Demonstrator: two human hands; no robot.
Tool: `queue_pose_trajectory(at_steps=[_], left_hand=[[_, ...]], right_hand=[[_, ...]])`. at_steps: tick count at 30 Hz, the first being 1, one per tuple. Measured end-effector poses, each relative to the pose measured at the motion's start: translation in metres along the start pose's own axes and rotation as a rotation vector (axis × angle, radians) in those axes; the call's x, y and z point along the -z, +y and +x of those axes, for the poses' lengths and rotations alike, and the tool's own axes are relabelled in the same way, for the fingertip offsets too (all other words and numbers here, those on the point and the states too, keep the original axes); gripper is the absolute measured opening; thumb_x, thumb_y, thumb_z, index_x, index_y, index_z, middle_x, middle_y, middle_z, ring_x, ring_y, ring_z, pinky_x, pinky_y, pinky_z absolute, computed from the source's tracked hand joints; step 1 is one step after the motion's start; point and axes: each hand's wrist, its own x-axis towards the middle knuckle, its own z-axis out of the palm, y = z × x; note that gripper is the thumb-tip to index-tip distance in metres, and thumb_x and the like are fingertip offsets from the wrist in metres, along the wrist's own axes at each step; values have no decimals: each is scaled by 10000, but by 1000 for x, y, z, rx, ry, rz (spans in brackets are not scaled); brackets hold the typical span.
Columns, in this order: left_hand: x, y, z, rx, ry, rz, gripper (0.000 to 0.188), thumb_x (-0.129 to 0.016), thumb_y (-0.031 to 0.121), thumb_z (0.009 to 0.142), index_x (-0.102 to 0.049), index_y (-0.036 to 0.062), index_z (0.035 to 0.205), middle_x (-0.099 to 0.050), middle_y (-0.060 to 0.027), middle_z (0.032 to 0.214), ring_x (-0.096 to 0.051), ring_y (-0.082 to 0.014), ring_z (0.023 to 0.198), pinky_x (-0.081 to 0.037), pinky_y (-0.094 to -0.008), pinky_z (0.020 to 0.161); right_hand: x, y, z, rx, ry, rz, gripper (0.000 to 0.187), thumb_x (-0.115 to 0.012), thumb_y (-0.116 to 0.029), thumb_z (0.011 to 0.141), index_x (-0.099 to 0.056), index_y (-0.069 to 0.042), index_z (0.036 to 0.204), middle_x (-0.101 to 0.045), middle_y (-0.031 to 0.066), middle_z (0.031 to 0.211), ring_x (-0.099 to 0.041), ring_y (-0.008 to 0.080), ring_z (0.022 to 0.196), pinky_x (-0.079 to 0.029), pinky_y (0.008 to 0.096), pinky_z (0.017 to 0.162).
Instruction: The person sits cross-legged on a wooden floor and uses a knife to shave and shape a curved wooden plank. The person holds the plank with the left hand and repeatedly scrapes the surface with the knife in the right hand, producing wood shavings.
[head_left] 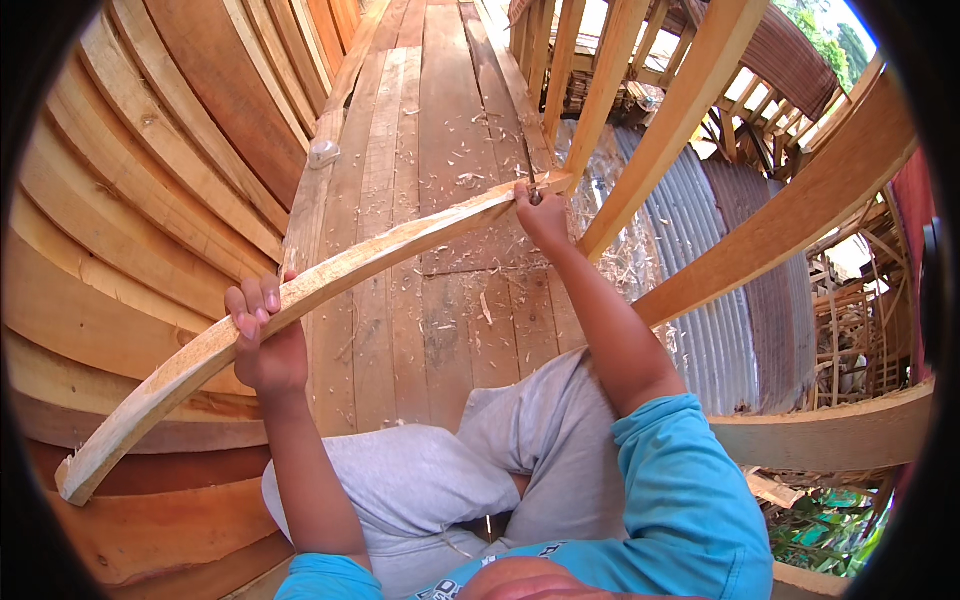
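Note:
A long strip of pale, rough-sawn wood (400, 240) spans the view from lower left to upper centre, looking bowed in this lens. My left hand (270, 335) is closed around it, left of the middle, with the fingers over the top. Close to its far right end, my right hand (543, 218) grips the strip with bent fingers. A small dark bit shows by those fingertips, too small to name. The strip is held above the plank floor (395, 330), over my bent legs (400, 475) in grey trousers. Its left end sticks out well past my left hand.
Wood shavings (487, 308) lie scattered over the floor. A wall of upright boards (130, 190) rises on the left. Wooden railing posts (680, 120) stand on the right, with corrugated metal sheets (715, 290) beyond. A small clear object (323, 153) rests near the left wall.

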Motion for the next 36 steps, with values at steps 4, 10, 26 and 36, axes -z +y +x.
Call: queue_pose_trajectory(at_steps=[4,10,26,36], left_hand=[[1,-4,2,-6,-13,-5,279,-685,198,827,-407,186,795,-400,57,767,-466,-117,866,-344,-425,1113],[-2,-9,4,1,-34,-37,258,-675,180,829,-418,193,810,-404,71,773,-475,-106,873,-335,-417,1126],[1,-8,3,-22,-24,-47,282,-693,171,823,-413,178,794,-394,53,760,-469,-121,846,-310,-445,1138],[1,-5,0,-14,5,-48,283,-686,164,827,-405,177,798,-391,50,765,-470,-123,852,-314,-438,1134]], right_hand=[[11,3,-1,-80,70,28,485,-501,-437,934,-681,-3,1054,-675,262,1006,-644,394,999,-476,458,877],[8,41,33,-128,-70,171,519,-510,-481,915,-699,-3,984,-683,255,977,-648,399,991,-479,445,872],[42,16,24,-590,-599,827,570,-495,-600,919,-388,-160,573,-294,-52,502,-246,104,398,-167,310,400],[69,-18,-4,-215,-734,453,586,-375,-647,952,-326,-163,624,-248,-53,490,-189,99,371,-160,294,378]])
